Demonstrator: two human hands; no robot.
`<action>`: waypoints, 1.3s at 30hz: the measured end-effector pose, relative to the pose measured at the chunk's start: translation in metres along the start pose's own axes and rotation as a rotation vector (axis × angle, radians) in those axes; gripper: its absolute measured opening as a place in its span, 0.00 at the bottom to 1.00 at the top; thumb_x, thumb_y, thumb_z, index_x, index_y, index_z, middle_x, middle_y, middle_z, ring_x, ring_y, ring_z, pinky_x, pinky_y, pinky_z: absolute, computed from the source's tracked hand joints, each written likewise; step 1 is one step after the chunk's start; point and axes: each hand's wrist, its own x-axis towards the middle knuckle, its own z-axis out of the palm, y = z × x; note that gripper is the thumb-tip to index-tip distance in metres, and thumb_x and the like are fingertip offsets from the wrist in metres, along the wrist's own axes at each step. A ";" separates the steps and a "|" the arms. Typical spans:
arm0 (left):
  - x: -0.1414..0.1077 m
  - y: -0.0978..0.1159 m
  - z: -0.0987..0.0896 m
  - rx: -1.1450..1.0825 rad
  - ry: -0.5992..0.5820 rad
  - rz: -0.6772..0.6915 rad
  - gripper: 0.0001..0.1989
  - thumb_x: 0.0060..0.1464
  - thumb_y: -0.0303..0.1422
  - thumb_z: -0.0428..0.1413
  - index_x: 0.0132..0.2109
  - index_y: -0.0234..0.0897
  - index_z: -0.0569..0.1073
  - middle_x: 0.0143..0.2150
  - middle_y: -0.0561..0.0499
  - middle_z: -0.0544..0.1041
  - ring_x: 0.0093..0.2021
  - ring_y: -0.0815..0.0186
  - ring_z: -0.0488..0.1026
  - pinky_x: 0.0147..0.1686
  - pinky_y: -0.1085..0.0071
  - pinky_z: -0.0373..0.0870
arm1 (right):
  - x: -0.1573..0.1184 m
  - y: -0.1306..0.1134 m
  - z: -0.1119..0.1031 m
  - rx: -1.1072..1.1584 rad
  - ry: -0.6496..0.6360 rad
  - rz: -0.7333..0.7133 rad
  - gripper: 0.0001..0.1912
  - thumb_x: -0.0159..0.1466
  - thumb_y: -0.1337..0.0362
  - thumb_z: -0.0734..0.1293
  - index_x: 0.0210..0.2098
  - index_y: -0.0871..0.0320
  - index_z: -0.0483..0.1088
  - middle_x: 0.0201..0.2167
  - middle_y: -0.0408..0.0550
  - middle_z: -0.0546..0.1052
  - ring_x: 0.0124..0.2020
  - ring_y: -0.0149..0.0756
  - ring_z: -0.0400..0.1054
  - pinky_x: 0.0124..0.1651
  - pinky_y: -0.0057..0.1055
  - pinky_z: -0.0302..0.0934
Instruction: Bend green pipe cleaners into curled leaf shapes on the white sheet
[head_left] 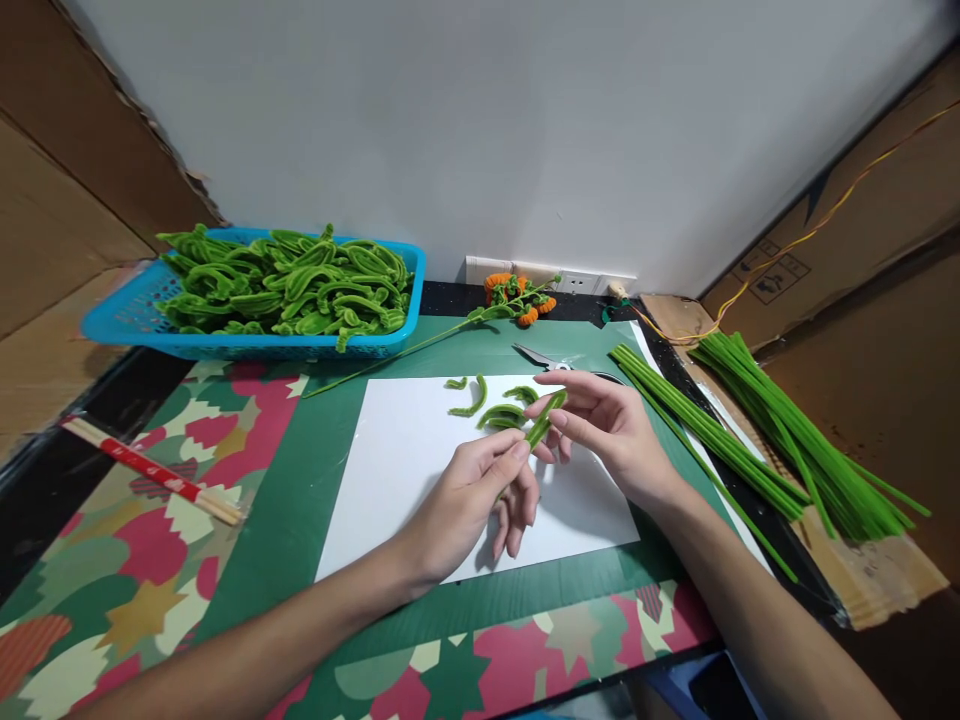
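My left hand [476,490] pinches the lower end of a green pipe-cleaner leaf [541,424] between thumb and index finger, over a white sheet [397,450]. At the leaf's upper end, my right hand [613,428] has its thumb and fingers closed about it; the exact contact is partly hidden. Short curved green pipe-cleaner pieces [477,398] lie on the sheet just beyond both hands. Scissors [541,358] rest behind my right hand, which covers part of them.
A blue basket [418,290] heaped with fuzzy green leaves stands back left. An orange pipe-cleaner flower [529,300] lies near the wall. Bundled green pipe cleaners [795,430] lie at right. Wrapped chopsticks [150,468] are at left. Cardboard [877,250] walls the right side.
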 end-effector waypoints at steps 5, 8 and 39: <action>-0.001 0.000 -0.001 -0.032 0.002 -0.010 0.18 0.75 0.47 0.51 0.48 0.35 0.72 0.24 0.54 0.76 0.16 0.71 0.72 0.14 0.81 0.63 | -0.001 -0.002 0.001 0.011 0.022 -0.041 0.13 0.67 0.61 0.78 0.49 0.56 0.83 0.41 0.51 0.87 0.29 0.33 0.78 0.30 0.31 0.75; -0.001 -0.001 -0.001 -0.045 -0.004 -0.011 0.19 0.75 0.47 0.51 0.46 0.34 0.73 0.23 0.53 0.76 0.16 0.71 0.71 0.14 0.81 0.63 | -0.002 -0.002 0.001 0.030 0.032 -0.023 0.13 0.65 0.61 0.80 0.48 0.57 0.83 0.39 0.51 0.88 0.28 0.33 0.79 0.31 0.31 0.77; -0.008 -0.007 0.003 -0.041 0.146 0.117 0.16 0.69 0.47 0.60 0.44 0.42 0.66 0.22 0.63 0.67 0.13 0.74 0.64 0.10 0.83 0.58 | -0.022 -0.010 0.009 -0.545 -0.310 -0.068 0.26 0.75 0.60 0.69 0.67 0.48 0.56 0.29 0.37 0.76 0.27 0.33 0.73 0.31 0.29 0.65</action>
